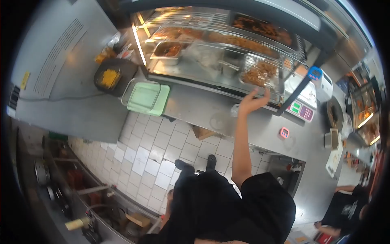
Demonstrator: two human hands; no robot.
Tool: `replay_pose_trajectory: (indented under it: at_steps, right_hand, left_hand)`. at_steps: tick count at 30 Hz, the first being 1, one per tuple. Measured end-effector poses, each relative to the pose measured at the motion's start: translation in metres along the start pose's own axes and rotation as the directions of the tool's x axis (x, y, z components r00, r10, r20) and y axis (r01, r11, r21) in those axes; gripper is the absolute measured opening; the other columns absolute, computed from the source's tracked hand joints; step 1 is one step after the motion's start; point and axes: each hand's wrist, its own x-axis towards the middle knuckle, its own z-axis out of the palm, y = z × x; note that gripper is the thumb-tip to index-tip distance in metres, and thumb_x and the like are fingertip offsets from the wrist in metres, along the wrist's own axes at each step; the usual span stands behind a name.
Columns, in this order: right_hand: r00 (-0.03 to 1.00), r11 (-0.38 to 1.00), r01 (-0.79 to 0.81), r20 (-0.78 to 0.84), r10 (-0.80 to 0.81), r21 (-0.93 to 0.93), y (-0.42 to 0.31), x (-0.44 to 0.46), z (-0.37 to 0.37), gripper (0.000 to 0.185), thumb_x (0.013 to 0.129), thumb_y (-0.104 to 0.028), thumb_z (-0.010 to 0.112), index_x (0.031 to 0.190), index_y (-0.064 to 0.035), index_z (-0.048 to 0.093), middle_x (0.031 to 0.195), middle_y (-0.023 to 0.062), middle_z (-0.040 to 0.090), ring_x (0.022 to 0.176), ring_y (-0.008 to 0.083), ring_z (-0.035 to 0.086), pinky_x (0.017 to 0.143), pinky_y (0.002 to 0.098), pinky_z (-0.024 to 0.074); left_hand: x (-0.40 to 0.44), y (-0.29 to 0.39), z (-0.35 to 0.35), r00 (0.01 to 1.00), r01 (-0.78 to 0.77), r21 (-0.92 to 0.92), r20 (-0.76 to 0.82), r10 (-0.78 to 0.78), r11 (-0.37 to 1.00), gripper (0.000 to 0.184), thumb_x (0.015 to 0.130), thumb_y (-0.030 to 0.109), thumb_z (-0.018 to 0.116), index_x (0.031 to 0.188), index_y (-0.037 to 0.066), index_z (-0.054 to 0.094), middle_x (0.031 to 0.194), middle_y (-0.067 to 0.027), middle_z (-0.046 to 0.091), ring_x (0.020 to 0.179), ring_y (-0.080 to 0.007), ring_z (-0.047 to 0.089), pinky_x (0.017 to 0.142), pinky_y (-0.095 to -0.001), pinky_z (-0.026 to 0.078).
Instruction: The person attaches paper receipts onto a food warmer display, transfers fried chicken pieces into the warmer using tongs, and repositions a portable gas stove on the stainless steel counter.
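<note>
My right hand [254,102] reaches up to the front edge of a lit display case, fingers stretched apart with nothing in them. Just beyond its fingertips sits a foil-lined tray [280,86] of browned food pieces [260,73] on the lower level. I cannot tell whether the fingers touch the tray's edge. Beside that tray are a metal pan [230,65] and a crumpled clear plastic bag [202,55]. My left hand [170,195] hangs low at my side, over the tiled floor; its fingers are too small and partly hidden to make out.
On the steel counter [187,103] stand a green tray [142,97] with a wire frame, a black container of yellow food [109,78], a scale [300,110] and a pink timer [284,132]. A blue timer [314,73] hangs on the case's post. Another person [345,209] stands at lower right.
</note>
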Motion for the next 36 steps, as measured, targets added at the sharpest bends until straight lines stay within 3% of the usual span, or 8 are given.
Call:
replay_pose_trajectory:
  at_steps: [3, 8, 14, 19, 21, 23, 30, 36]
  right_hand:
    - [0.854, 0.997, 0.069, 0.518, -0.047, -0.025, -0.047, -0.027, 0.019, 0.077, 0.095, -0.038, 0.057, 0.151, -0.0018, 0.020, 0.153, 0.0351, 0.010, 0.143, 0.0513, 0.009, 0.110, 0.0595, 0.0220]
    - [0.818, 0.981, 0.029, 0.569, 0.087, -0.191, -0.014, -0.016, 0.040, 0.093, 0.095, -0.055, 0.050, 0.154, -0.0025, -0.001, 0.154, 0.0334, -0.017, 0.140, 0.0556, -0.018, 0.108, 0.0700, 0.0107]
    - [0.890, 0.998, 0.052, 0.455, -0.024, -0.048, -0.033, -0.044, 0.038, 0.083, 0.098, -0.045, 0.051, 0.153, 0.0009, 0.009, 0.155, 0.0340, -0.007, 0.142, 0.0548, -0.011, 0.113, 0.0630, 0.0089]
    - [0.497, 0.879, 0.253, 0.725, -0.476, 0.404, -0.125, -0.120, 0.118, 0.086, 0.094, -0.046, 0.056, 0.150, 0.0059, 0.015, 0.154, 0.0372, 0.004, 0.142, 0.0548, -0.005, 0.115, 0.0604, 0.0048]
    - [0.586, 0.793, 0.605, 0.636, -0.502, 0.069, -0.118, -0.149, 0.173, 0.098, 0.090, -0.060, 0.052, 0.150, 0.0067, 0.013, 0.149, 0.0445, 0.002, 0.139, 0.0604, -0.006, 0.111, 0.0680, 0.0024]
    - [0.706, 0.842, 0.493, 0.667, -0.239, -0.220, -0.170, -0.171, 0.193, 0.109, 0.084, -0.073, 0.048, 0.152, 0.0028, 0.010, 0.143, 0.0516, 0.001, 0.135, 0.0672, -0.006, 0.102, 0.0777, -0.0028]
    - [0.532, 0.780, 0.625, 0.721, -0.444, 0.019, -0.179, -0.193, 0.248, 0.107, 0.080, -0.080, 0.046, 0.154, -0.0076, 0.017, 0.143, 0.0514, -0.002, 0.135, 0.0647, -0.013, 0.098, 0.0802, -0.0059]
    - [0.229, 0.960, 0.099, 0.933, -0.279, 0.263, -0.206, -0.219, 0.190, 0.057, 0.094, -0.047, 0.056, 0.125, 0.0000, 0.060, 0.129, 0.0218, 0.059, 0.128, 0.0336, 0.050, 0.109, 0.0458, 0.0338]
  left_hand:
    - [-0.010, 0.018, -0.011, 0.994, 0.085, -0.054, -0.061, -0.088, 0.995, 0.049, 0.094, 0.044, 0.057, 0.110, -0.002, 0.065, 0.098, -0.0228, 0.070, 0.096, -0.0302, 0.067, 0.082, -0.0382, 0.052]
    - [0.000, 0.064, -0.031, 0.896, 0.442, -0.002, -0.033, -0.442, 0.897, 0.042, 0.091, 0.039, 0.062, 0.107, 0.001, 0.066, 0.090, -0.0181, 0.070, 0.084, -0.0233, 0.069, 0.071, -0.0351, 0.054]
    - [0.002, 0.043, -0.028, 0.964, 0.201, -0.374, -0.089, -0.250, 0.906, 0.035, 0.094, 0.027, 0.061, 0.111, -0.004, 0.061, 0.094, -0.0184, 0.069, 0.083, -0.0239, 0.067, 0.072, -0.0336, 0.054]
    - [-0.016, 0.010, -0.055, 0.921, 0.354, -0.588, 0.083, -0.381, 0.727, 0.030, 0.095, 0.027, 0.058, 0.113, 0.003, 0.062, 0.096, -0.0145, 0.070, 0.084, -0.0228, 0.068, 0.070, -0.0342, 0.055]
    - [-0.035, 0.016, -0.084, 0.900, 0.382, -0.626, 0.088, -0.426, 0.679, 0.030, 0.096, 0.027, 0.055, 0.115, 0.005, 0.059, 0.099, -0.0134, 0.068, 0.087, -0.0234, 0.067, 0.070, -0.0363, 0.054]
    - [-0.046, 0.003, -0.110, 0.882, 0.372, -0.670, 0.040, -0.469, 0.642, 0.029, 0.097, 0.028, 0.054, 0.115, 0.007, 0.058, 0.103, -0.0142, 0.067, 0.089, -0.0241, 0.066, 0.070, -0.0386, 0.054]
    - [-0.084, -0.122, -0.144, 0.777, 0.342, -0.831, -0.011, -0.629, 0.438, 0.033, 0.094, 0.035, 0.054, 0.114, 0.009, 0.057, 0.097, -0.0121, 0.068, 0.082, -0.0224, 0.067, 0.063, -0.0361, 0.051]
    - [-0.096, -0.160, -0.179, 0.694, 0.558, -0.746, 0.181, -0.697, 0.363, 0.035, 0.091, 0.034, 0.055, 0.115, 0.008, 0.056, 0.097, -0.0127, 0.066, 0.082, -0.0255, 0.065, 0.069, -0.0442, 0.049]
